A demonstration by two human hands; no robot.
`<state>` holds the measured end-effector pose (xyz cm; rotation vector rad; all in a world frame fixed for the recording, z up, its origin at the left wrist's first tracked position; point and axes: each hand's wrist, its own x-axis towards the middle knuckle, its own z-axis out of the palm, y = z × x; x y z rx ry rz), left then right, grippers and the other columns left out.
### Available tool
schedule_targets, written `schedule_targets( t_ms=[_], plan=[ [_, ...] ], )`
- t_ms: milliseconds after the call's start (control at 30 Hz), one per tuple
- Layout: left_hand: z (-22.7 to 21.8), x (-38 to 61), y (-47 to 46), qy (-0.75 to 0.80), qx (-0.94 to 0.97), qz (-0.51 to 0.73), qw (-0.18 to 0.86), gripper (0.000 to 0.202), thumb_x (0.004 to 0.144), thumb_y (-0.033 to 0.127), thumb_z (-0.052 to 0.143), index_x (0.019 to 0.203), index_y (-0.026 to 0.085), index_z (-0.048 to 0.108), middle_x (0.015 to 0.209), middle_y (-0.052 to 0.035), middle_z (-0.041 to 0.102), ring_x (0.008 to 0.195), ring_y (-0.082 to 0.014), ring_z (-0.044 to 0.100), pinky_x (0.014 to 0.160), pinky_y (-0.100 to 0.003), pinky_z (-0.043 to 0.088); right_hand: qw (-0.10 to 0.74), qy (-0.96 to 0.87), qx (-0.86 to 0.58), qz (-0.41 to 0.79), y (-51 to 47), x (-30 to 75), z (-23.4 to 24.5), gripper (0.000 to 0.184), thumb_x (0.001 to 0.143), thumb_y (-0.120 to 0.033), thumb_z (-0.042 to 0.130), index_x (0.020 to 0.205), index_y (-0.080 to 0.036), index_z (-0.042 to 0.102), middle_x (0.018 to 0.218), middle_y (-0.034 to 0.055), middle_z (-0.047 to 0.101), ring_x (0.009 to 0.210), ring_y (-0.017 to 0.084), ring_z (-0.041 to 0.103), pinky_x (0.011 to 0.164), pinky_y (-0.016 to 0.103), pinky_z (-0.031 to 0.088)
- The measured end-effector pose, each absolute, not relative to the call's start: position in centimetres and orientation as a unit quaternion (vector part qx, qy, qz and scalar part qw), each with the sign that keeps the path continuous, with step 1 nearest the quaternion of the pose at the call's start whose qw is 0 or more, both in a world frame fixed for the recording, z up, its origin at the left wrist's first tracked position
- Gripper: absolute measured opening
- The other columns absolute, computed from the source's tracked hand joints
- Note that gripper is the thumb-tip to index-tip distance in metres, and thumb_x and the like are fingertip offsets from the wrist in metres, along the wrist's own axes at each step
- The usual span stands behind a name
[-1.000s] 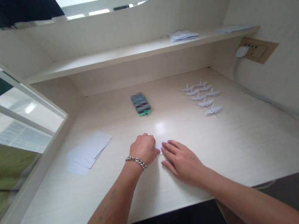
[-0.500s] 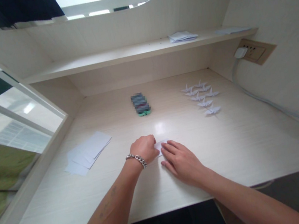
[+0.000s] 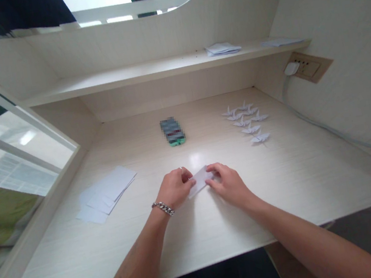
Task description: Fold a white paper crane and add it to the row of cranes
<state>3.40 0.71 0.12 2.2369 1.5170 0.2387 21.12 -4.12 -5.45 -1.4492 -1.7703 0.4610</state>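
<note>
White paper rectangle pinched by left hand and right hand; pointed white paper cranes grouped beyond rectangle, rightward.

Two bare forearms reach over the front edge of the tabletop, one on either side of that edge's middle, and slant inward toward each other. Both wrists look nearly straight. The left hand has its fingers curled and closed with the thumb in a pinch. The right hand faces it, near but apart, its index finger and thumb bent toward each other in a similar pinch, knuckles up, back of the hand showing.
</note>
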Motion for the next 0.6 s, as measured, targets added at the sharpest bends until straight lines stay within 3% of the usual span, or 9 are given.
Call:
schedule_targets(
  t_ms=[233,367,433,533,600],
  plan=[
    [-0.1,2.6,0.7,0.523,0.75,0.266,0.304,0.013,0.077,0.031,0.061,0.073,0.019,0.063,0.072,-0.0014,0.069,0.067,-0.0158,0.063,0.064,-0.027,0.047,0.518,-0.495,-0.561,0.414,-0.8,20.8,-4.8,0.043,0.068,-0.028,0.071,0.107,-0.017,0.055,0.102,0.0113,0.067,0.085,0.021,0.067,0.074,0.036,0.055],
    [0.1,2.4,0.8,0.525,0.729,0.283,0.335,0.015,0.075,0.032,0.064,0.074,0.018,0.063,0.073,-0.0024,0.069,0.069,-0.0166,0.064,0.066,-0.028,0.049,0.576,-0.466,-0.5,0.448,1.0,20.2,-3.7,0.047,0.064,-0.027,0.073,0.106,-0.016,0.055,0.098,0.0092,0.067,0.084,0.02,0.067,0.075,0.035,0.055],
    [0.0,2.2,1.1,0.538,0.714,0.304,0.328,0.018,0.073,0.032,0.067,0.082,0.017,0.064,0.085,-0.0049,0.07,0.078,-0.0187,0.065,0.069,-0.029,0.051,0.598,-0.482,-0.474,0.431,1.5,20.0,-2.9,0.047,0.064,-0.024,0.073,0.107,-0.017,0.055,0.096,0.0076,0.066,0.085,0.019,0.066,0.076,0.033,0.055],
    [0.1,1.9,1.8,0.546,0.693,0.351,0.313,0.04,0.07,0.033,0.071,0.106,0.018,0.062,0.113,-0.0097,0.066,0.101,-0.0225,0.063,0.079,-0.033,0.052,0.582,-0.53,-0.452,0.419,1.8,19.7,-2.0,0.049,0.068,-0.021,0.07,0.114,-0.02,0.054,0.103,0.0071,0.063,0.077,0.015,0.065,0.07,0.03,0.055],
    [0.0,1.9,2.1,0.525,0.679,0.365,0.361,0.044,0.072,0.035,0.07,0.111,0.017,0.061,0.117,-0.0112,0.065,0.104,-0.023,0.062,0.082,-0.034,0.052,0.563,-0.553,-0.443,0.425,1.9,19.5,-1.7,0.052,0.068,-0.02,0.069,0.118,-0.021,0.054,0.105,0.0074,0.063,0.074,0.014,0.064,0.068,0.029,0.054]
  ],
)
